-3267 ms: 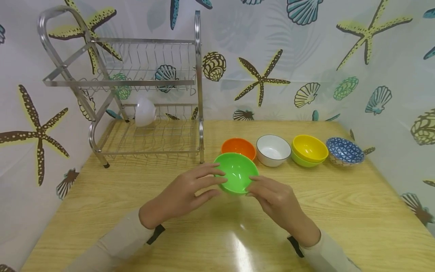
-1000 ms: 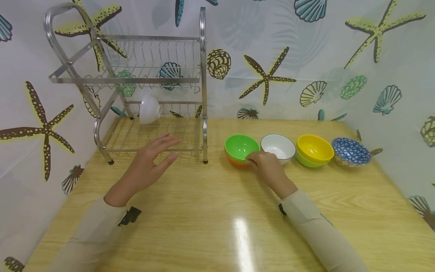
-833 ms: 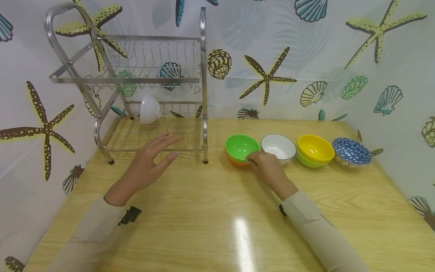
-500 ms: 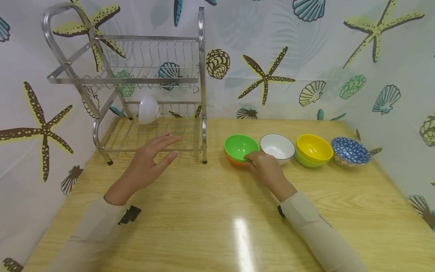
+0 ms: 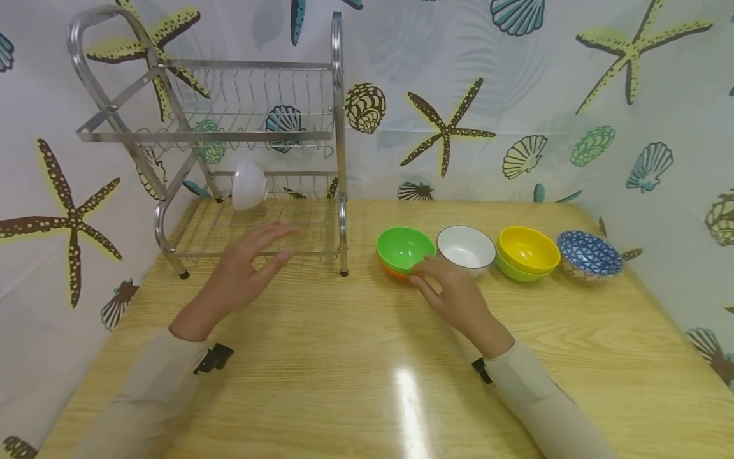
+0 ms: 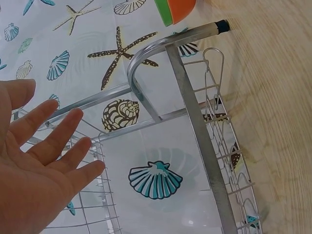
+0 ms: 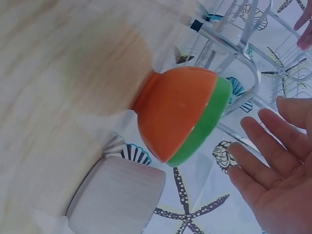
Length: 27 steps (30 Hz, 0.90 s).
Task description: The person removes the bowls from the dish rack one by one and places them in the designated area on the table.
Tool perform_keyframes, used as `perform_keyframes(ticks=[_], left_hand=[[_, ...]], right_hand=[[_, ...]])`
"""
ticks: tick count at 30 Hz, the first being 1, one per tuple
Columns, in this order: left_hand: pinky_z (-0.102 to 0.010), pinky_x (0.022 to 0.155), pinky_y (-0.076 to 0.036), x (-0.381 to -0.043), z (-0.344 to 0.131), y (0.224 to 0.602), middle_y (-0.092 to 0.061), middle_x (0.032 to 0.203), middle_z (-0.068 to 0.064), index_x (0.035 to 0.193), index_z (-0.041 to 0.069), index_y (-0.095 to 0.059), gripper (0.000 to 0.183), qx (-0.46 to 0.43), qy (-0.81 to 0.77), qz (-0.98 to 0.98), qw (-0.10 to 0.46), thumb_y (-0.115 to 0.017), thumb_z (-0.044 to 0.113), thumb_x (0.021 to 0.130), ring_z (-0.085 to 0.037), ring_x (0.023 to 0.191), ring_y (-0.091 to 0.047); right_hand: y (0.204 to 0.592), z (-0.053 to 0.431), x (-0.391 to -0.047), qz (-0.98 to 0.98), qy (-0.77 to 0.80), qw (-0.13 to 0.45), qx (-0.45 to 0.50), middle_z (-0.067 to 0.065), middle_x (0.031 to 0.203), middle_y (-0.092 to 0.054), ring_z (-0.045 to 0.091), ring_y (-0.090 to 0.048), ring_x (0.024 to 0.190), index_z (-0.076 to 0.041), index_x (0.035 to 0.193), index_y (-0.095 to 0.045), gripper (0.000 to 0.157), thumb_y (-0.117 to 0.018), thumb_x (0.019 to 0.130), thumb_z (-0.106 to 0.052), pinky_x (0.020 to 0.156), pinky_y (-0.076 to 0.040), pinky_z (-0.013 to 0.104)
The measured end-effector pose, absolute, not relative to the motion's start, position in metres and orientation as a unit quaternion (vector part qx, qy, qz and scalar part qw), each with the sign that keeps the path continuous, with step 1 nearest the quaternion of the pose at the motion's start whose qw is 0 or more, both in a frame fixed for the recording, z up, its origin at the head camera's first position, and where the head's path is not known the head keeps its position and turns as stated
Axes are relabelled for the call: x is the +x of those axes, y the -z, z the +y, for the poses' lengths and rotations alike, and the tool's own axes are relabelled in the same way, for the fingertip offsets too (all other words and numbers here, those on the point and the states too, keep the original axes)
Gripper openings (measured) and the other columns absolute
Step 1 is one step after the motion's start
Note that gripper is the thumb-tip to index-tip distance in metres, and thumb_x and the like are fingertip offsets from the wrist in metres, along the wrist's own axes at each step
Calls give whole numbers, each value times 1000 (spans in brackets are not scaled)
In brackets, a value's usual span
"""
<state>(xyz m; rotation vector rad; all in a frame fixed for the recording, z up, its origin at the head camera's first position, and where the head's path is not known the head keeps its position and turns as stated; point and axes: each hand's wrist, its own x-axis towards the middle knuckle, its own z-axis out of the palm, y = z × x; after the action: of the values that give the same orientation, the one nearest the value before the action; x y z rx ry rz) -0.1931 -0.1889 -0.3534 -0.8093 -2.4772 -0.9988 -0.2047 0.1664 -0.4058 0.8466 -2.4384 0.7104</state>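
A green bowl [image 5: 403, 245] sits nested inside an orange bowl [image 5: 391, 271] on the table. My right hand [image 5: 460, 305] is just right of this stack. In the right wrist view its fingers [image 7: 265, 153] are spread and relaxed, with a gap between them and the green bowl's rim. Left of centre, my left hand [image 5: 234, 280] hovers in front of the dish rack [image 5: 342, 229], holding nothing. The left wrist view shows its fingers extended near the rack's metal frame [image 6: 195, 122]. On the rack's lower tier a white bowl [image 5: 248, 186] stands tilted on its side.
Right of the stack is a white bowl with a dark rim [image 5: 466, 247]. Beyond it, a yellow bowl [image 5: 529, 247] nests in a lime-green bowl [image 5: 518, 274]. A blue patterned bowl [image 5: 589, 254] is farthest right. A seashell-print cloth [image 5: 459, 166] hangs behind.
The green bowl was held by both hands, then set into the orange bowl. The left hand moved away left toward the rack. Just now the right hand's fingers have loosened from the rim.
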Motion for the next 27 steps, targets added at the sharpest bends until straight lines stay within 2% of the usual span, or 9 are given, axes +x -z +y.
perform_keyframes(ticks=[8,16,21,25,27], left_hand=[[-59,106,-34,-200,-196,346,-49,141,-15,134,10,-55,38,-258,353,-884,169,-56,23,98,-36,134,-39],[-59,107,-31,-212,-201,343,-44,144,-19,143,4,-43,50,-237,369,-873,215,-56,21,98,-38,134,-37],[-61,105,-32,-221,-206,341,-41,145,-20,144,3,-40,51,-200,395,-873,203,-53,23,99,-40,134,-35],[-57,108,-33,-227,-212,336,-40,146,-19,145,2,-38,50,-171,429,-867,189,-52,19,100,-37,136,-35],[-54,111,-30,-230,-217,332,-39,147,-19,147,3,-34,53,-155,446,-864,174,-51,21,100,-35,138,-32]], right_hand=[[399,171,-186,-884,-267,221,314,6,108,-71,32,-60,114,-7,105,-71,21,-73,85,-13,100,-46,47],[385,176,-172,-878,-303,206,309,4,117,-68,27,-59,117,-7,112,-69,25,-70,88,-16,100,-47,43],[380,180,-166,-879,-293,210,312,3,119,-67,28,-56,121,-9,114,-68,28,-71,87,-15,102,-45,44],[380,182,-161,-882,-288,210,310,4,115,-69,28,-58,119,-9,112,-69,26,-72,86,-15,99,-47,44],[379,183,-159,-883,-286,208,308,4,113,-70,28,-59,117,-9,111,-69,26,-73,86,-15,97,-49,43]])
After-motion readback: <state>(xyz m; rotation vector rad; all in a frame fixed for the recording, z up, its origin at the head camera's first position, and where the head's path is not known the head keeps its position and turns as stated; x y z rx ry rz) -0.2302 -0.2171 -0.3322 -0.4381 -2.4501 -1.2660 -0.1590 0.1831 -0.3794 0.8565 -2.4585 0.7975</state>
